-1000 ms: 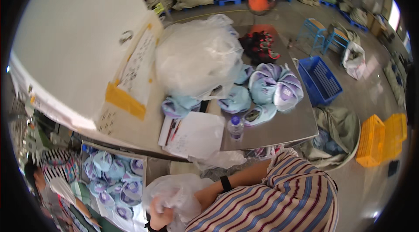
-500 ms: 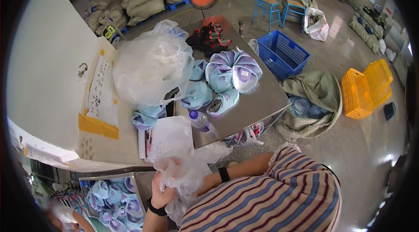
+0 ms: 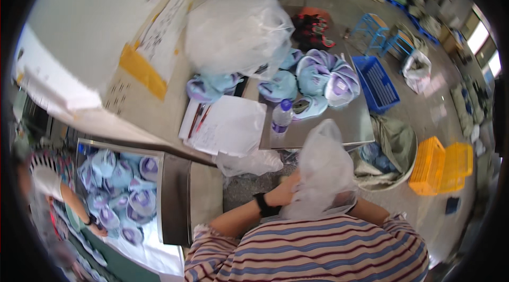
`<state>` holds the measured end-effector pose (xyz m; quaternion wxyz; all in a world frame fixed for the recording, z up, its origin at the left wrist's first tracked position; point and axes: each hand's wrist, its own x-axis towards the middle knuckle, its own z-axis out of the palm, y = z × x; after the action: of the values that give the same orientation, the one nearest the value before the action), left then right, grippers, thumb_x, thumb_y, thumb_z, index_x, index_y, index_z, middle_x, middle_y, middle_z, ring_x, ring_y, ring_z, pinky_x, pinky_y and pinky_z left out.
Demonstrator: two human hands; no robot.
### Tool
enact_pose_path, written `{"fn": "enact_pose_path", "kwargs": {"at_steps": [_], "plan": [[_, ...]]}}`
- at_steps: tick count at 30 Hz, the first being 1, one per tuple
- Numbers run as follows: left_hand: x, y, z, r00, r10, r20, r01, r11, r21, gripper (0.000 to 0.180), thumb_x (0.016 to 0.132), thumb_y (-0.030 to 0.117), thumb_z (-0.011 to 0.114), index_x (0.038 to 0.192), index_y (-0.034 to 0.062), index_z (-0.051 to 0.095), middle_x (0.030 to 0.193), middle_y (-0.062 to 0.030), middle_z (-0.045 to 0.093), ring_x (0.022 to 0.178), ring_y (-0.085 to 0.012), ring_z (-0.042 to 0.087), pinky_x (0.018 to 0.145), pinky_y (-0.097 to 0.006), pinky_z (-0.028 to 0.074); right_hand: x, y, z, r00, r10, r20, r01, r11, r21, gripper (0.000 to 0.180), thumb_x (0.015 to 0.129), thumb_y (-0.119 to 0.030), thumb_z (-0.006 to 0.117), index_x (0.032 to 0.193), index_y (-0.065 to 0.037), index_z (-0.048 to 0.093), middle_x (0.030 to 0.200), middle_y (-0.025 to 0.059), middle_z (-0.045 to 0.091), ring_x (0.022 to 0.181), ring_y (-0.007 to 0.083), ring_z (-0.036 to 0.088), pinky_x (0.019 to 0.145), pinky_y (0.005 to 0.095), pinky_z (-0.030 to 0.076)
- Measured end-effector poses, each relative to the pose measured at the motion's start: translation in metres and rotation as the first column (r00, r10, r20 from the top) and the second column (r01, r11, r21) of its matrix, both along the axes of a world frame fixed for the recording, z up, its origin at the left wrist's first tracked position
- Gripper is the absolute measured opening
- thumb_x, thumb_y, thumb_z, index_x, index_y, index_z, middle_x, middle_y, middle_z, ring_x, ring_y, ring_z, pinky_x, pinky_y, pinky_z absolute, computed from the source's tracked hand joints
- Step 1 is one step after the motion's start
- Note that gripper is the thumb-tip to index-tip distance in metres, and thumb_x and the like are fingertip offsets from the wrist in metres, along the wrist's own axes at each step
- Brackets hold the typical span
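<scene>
A clear plastic bag (image 3: 324,168) stands puffed up in front of my chest, between my two hands. My left hand (image 3: 289,188), with a black band at its wrist, is closed on the bag's lower left side. On the other side, my right hand (image 3: 345,200) shows dimly through the film and grips the lower right edge; its fingertips are hidden. Just beyond the bag stand a purple-capped bottle (image 3: 281,116) and light blue and purple shoe uppers (image 3: 314,80) on the metal table (image 3: 347,129). Papers with pens (image 3: 225,125) lie to the left.
A large bag of plastic film (image 3: 238,30) sits at the table's back left. At lower left, a metal-edged bin (image 3: 177,192) holds more uppers, with a co-worker's hand (image 3: 97,229) beside it. To the right are a blue crate (image 3: 375,85), an open sack (image 3: 395,139) and yellow crates (image 3: 427,166).
My view has turned left and down. The plastic bag, crumpled before, is now lifted and puffed out, and both hands have moved right with it.
</scene>
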<state>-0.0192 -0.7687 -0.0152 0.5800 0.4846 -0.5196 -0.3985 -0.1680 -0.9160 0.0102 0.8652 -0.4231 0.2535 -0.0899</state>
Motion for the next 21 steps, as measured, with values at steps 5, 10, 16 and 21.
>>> {"fn": "enact_pose_path", "kwargs": {"at_steps": [5, 10, 16, 21], "plan": [[0.005, -0.027, 0.052, 0.979, 0.192, -0.062, -0.195, 0.980, -0.046, 0.040, 0.075, 0.006, 0.068, 0.114, 0.0039, 0.059, 0.120, -0.0136, 0.057, 0.117, -0.0237, 0.049, 0.100, -0.036, 0.037, 0.009, -0.050, 0.034, 0.997, 0.023, 0.077, 0.016, 0.876, -0.482, 0.084, 0.080, -0.025, 0.070, 0.143, -0.005, 0.017, 0.143, 0.0137, 0.027, 0.127, 0.0302, 0.039, 0.104, 0.0437, 0.034], [0.042, -0.060, 0.080, 0.896, 0.425, -0.128, -0.435, 0.898, -0.063, 0.045, 0.074, 0.002, 0.069, 0.117, 0.0002, 0.055, 0.113, -0.0095, 0.062, 0.103, -0.0131, 0.056, 0.090, -0.031, 0.045, 0.032, -0.098, 0.106, 0.922, 0.174, 0.345, 0.267, 0.358, -0.895, 0.099, 0.079, -0.028, 0.073, 0.147, -0.010, 0.002, 0.151, 0.0143, 0.009, 0.132, 0.0340, 0.032, 0.103, 0.0481, 0.035], [0.019, -0.169, 0.116, 0.872, 0.386, 0.303, -0.341, 0.920, -0.192, 0.073, 0.077, 0.015, 0.062, 0.133, -0.0107, 0.024, 0.135, -0.0315, 0.032, 0.129, -0.0423, 0.029, 0.108, -0.045, 0.023, 0.073, -0.133, 0.118, 0.795, 0.504, 0.338, 0.248, 0.237, -0.939, 0.092, 0.078, -0.025, 0.071, 0.145, -0.011, 0.010, 0.147, 0.0155, 0.018, 0.128, 0.0340, 0.037, 0.100, 0.0467, 0.038], [0.044, -0.211, 0.181, 0.853, 0.084, 0.515, -0.100, 0.995, 0.005, 0.080, 0.081, 0.021, 0.059, 0.139, -0.0124, 0.014, 0.135, -0.0400, 0.026, 0.131, -0.0491, 0.023, 0.108, -0.049, 0.025, 0.117, -0.218, 0.123, 0.807, 0.525, 0.270, 0.186, 0.208, -0.960, 0.086, 0.077, -0.023, 0.070, 0.144, -0.012, 0.017, 0.144, 0.0164, 0.024, 0.125, 0.0339, 0.041, 0.098, 0.0456, 0.040]]}}
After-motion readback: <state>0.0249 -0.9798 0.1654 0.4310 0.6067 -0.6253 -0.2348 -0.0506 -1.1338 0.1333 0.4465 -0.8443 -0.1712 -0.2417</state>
